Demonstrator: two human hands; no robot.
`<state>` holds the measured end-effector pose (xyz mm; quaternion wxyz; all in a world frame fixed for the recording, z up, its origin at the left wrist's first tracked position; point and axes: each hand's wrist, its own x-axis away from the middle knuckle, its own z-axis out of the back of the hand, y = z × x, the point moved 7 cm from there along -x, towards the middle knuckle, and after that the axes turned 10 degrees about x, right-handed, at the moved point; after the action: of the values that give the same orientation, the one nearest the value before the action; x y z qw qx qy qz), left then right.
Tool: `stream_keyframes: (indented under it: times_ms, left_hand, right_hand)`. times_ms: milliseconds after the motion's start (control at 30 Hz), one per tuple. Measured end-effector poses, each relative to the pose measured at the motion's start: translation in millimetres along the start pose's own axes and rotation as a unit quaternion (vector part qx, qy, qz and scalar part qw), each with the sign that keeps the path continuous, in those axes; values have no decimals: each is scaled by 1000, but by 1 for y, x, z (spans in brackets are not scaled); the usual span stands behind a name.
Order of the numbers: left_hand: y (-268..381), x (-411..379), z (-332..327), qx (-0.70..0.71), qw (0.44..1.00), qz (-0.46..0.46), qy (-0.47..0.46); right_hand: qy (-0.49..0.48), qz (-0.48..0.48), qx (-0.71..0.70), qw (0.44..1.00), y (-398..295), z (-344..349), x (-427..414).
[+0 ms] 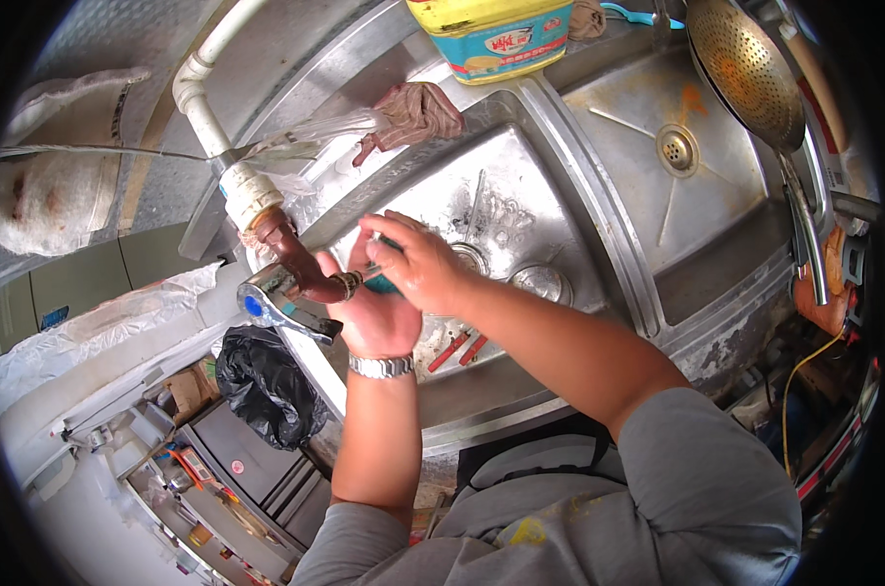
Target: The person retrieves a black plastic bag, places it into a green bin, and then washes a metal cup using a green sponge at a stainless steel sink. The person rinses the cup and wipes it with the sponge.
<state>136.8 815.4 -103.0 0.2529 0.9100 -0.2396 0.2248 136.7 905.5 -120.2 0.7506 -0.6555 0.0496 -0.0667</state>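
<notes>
Palm up beneath the tap, my left hand (375, 322) wears a metal-band wristwatch (381, 366). My right hand (431, 275) reaches over it with curled fingers. A green piece, apparently a scouring pad (382, 283), sits between the two hands, mostly hidden by them. Water runs onto the hands from the brown tap spout (332, 287), whose lever handle (296, 311) bears a blue dot. Below lies the steel sink basin (538, 212), with a small round metal dish or lid (541, 282) and red-handled tools (461, 350) inside.
A second sink basin (626, 110) adjoins on the right, with a large perforated skimmer (750, 80) over its far edge. A yellow plastic container (494, 36) and a brown cloth (417, 113) stand behind. A black plastic bag (267, 384) hangs at the left, below the white pipe (208, 121).
</notes>
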Motion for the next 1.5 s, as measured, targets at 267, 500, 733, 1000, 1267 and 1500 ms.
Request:
stream_keyframes:
  times_ms: [267, 500, 733, 1000, 1267, 1500]
  left_hand:
    - [-1, -22, 46, -57, 994, -87, 19]
    - [-13, -5, -13, -43, 998, -27, -39]
    - [26, -39, 26, -136, 973, -177, 67]
    - [-9, -36, 64, -107, 978, -159, 84]
    - [-18, -18, 64, -272, 954, -97, 75]
    - [-37, -7, 53, -95, 991, -43, 83]
  right_hand:
    - [21, -55, -156, 986, -13, -21, 0]
    - [-19, -16, -54, 998, 18, 2, -18]
    - [39, 43, -87, 995, -22, -7, 17]
    - [181, -76, -15, 980, -27, 1, 13]
    - [3, -148, -35, 988, 0, -11, 4]
    - [-35, -194, 63, 978, -3, -8, -4]
